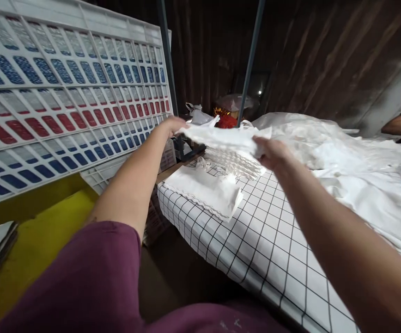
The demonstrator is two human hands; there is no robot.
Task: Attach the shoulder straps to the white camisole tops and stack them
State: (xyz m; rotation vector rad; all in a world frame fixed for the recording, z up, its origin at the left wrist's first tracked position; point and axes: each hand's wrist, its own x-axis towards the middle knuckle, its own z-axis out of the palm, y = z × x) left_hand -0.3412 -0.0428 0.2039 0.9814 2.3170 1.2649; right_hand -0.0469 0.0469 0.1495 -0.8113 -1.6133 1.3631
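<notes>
The left hand (175, 126) has its grip closed on the left end of a white cloth (221, 137); the right hand (272, 151) grips its right end; the cloth is held above the far left of the checked desk (266, 226); folded white fabric (203, 187) lies nearer; a white heap (325, 143) spreads at the far right.

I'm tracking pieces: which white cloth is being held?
The white cloth spanning the left hand and right hand; the folded pieces and heap lie on the checked tablecloth.
</notes>
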